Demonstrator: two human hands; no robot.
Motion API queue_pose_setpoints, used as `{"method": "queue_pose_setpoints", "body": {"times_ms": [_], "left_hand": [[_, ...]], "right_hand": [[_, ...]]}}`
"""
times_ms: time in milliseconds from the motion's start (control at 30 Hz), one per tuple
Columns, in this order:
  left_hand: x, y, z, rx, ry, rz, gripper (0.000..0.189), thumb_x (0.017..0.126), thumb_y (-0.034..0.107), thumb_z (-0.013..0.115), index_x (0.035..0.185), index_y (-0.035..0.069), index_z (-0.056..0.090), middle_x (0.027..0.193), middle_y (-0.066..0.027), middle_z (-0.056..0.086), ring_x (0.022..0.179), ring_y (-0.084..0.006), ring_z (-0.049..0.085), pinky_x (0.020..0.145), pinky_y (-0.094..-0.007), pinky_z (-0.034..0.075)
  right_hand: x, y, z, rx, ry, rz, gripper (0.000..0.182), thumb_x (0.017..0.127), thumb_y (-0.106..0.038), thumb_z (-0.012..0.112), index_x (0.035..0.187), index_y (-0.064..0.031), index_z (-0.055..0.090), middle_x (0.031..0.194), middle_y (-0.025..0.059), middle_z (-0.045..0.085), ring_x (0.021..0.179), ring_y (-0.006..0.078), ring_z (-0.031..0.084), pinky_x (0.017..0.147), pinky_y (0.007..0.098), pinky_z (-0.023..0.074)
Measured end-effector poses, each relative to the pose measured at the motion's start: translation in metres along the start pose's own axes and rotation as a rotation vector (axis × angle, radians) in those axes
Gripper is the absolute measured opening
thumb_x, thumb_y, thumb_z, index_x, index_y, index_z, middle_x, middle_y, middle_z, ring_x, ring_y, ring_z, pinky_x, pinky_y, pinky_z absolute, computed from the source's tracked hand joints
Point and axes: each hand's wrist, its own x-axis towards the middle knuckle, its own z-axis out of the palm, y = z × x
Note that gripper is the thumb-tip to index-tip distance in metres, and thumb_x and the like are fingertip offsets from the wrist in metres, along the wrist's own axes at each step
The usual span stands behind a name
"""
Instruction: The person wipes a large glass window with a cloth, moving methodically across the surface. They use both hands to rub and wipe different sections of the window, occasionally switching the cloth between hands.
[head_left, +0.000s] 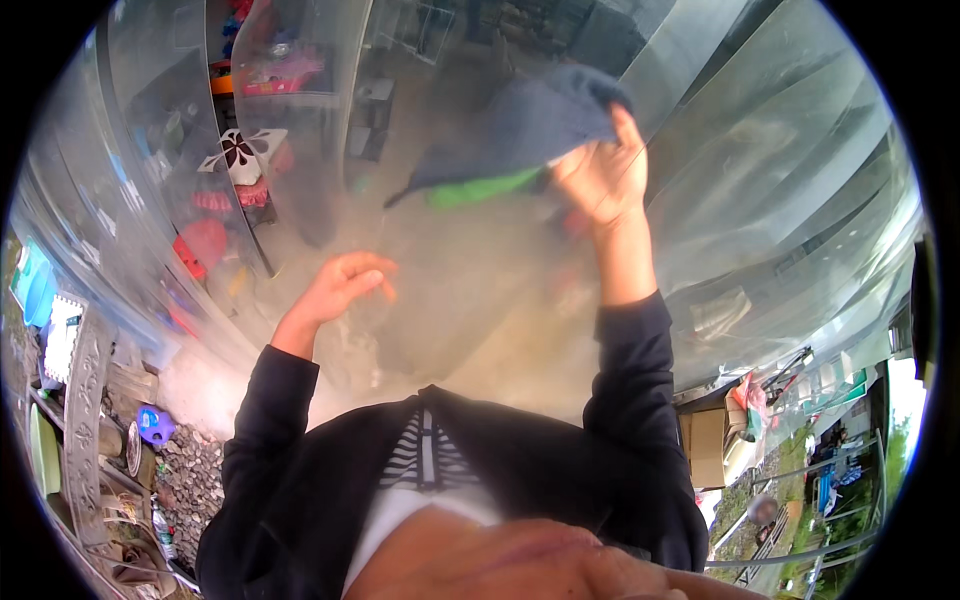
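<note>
My right hand (606, 169) is raised at the upper right of centre, its fingers and thumb pinching a dark blue-grey cloth (517, 124). The cloth stretches out to the left and is blurred; a bright green part (484, 187) shows along its lower edge. Lower down and to the left, my left hand (345, 285) holds nothing, with its fingers loosely bent and apart. Both hands are in front of a curtain of clear plastic strips (465, 277), which hangs across the view.
Behind the strips at upper left are a flower-patterned cloth (244, 154) and a pink basket (281, 79). Gravel (187, 480) and a purple container (155, 425) lie at lower left. A cardboard box (705, 446) stands at lower right.
</note>
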Motion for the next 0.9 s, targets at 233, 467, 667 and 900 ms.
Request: {"method": "queue_pose_setpoints", "body": {"times_ms": [233, 467, 667, 900], "left_hand": [[0.001, -0.006, 0.007, 0.008, 0.076, 0.002, 0.026, 0.092, 0.019, 0.054, 0.111, 0.003, 0.063, 0.084, -0.003, 0.069, 0.077, -0.0086, 0.056, 0.068, -0.0245, 0.043], [0.0, -0.017, 0.028, -0.106, 0.104, 0.089, 0.022, 0.092, 0.014, 0.056, 0.109, 0.003, 0.064, 0.083, -0.0074, 0.069, 0.071, -0.009, 0.056, 0.065, -0.0234, 0.044], [0.005, -0.012, 0.023, -0.08, -0.046, 0.055, 0.025, 0.093, 0.013, 0.052, 0.114, 0.005, 0.063, 0.088, -0.0043, 0.069, 0.083, -0.0099, 0.06, 0.069, -0.0255, 0.045], [0.005, -0.011, 0.045, -0.14, -0.087, 0.079, 0.024, 0.092, 0.013, 0.053, 0.112, 0.005, 0.064, 0.086, -0.0064, 0.07, 0.078, -0.0084, 0.058, 0.066, -0.0247, 0.044]], "right_hand": [[0.021, 0.046, 0.107, -0.391, 0.231, -0.243, 0.069, 0.091, -0.053, 0.031, 0.145, -0.0096, 0.03, 0.15, 0.0125, 0.027, 0.139, 0.0324, 0.021, 0.112, 0.0532, 0.0106], [-0.142, 0.141, -0.066, -0.514, -0.199, 0.031, 0.064, 0.092, -0.037, 0.056, 0.139, 0.0013, 0.035, 0.147, 0.0152, 0.03, 0.136, 0.0297, 0.028, 0.111, 0.0459, 0.0225], [-0.174, 0.155, -0.055, -0.541, 0.08, 0.148, 0.065, 0.095, -0.041, 0.044, 0.142, 0.0024, 0.03, 0.151, 0.0142, 0.025, 0.138, 0.029, 0.026, 0.112, 0.0434, 0.0212], [-0.045, 0.058, 0.097, -0.473, 0.175, -0.304, 0.068, 0.093, -0.047, 0.035, 0.141, 0.0011, 0.031, 0.149, 0.0165, 0.029, 0.138, 0.031, 0.027, 0.112, 0.0473, 0.021]]}}
